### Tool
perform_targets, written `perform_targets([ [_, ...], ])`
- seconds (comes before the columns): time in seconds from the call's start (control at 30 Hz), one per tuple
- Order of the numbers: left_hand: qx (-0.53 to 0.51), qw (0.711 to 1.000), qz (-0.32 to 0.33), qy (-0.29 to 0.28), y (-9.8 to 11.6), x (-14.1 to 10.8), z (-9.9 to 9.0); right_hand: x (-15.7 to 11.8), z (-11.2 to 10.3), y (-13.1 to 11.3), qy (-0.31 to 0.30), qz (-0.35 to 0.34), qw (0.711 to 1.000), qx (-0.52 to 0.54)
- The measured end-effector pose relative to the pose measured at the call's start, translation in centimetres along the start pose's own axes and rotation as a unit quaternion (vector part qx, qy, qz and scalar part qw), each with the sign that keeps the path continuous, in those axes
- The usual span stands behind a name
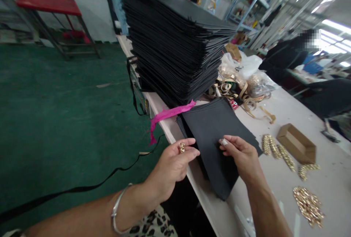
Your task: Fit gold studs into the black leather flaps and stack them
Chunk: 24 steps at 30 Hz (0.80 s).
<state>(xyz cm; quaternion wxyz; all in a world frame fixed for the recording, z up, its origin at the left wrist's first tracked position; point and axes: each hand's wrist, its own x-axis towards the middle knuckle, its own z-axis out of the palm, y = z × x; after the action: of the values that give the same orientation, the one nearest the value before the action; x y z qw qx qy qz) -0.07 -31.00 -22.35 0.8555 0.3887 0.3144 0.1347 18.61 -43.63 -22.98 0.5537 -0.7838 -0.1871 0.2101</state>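
Note:
My left hand (173, 164) is closed on small gold metal pieces (182, 147), which show between thumb and fingers beside the table's near edge. Over a small pile of black sheets (216, 123) hovers my right hand (239, 153), its thumb and forefinger pinched together. Whatever sits in that pinch, if anything, is too small to make out. Rows of gold pieces (274, 146) lie to the right of the sheets, near an open cardboard box (297, 142). Closer to me is a loose heap of gold pieces (308, 206).
A tall stack of black folded sheets (170, 43) stands at the table's far left. A pink strip (172, 113) hangs over the edge. Plastic bags (246, 68) and tan strips (251, 105) clutter the back. A red-topped bench (49, 3) stands on the green floor. Someone in dark clothing is at far right.

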Motion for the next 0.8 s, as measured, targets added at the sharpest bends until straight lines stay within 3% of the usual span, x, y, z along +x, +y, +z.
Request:
perform_targets([
  [0.17,0.031,0.990,0.102,-0.095,-0.2,2.1,2.2,-0.3,-0.2,0.4,-0.010,-0.023,0.999,0.025],
  [0.3,0.063,0.989,0.123,-0.054,-1.4,3.5,3.2,-0.9,-0.3,0.3,-0.017,-0.022,0.999,0.027],
  [0.47,0.067,0.989,0.083,-0.104,-1.6,1.6,1.2,-3.5,0.0,-0.6,-0.063,0.040,0.995,0.068],
  [0.63,0.020,0.987,0.027,-0.156,-1.7,-1.1,-1.8,-6.0,0.6,-0.8,-0.110,0.026,0.993,0.030],
  [0.8,-0.040,0.987,0.000,-0.153,-2.0,-1.1,-1.4,-5.5,0.9,-1.1,-0.133,0.049,0.990,-0.006],
])
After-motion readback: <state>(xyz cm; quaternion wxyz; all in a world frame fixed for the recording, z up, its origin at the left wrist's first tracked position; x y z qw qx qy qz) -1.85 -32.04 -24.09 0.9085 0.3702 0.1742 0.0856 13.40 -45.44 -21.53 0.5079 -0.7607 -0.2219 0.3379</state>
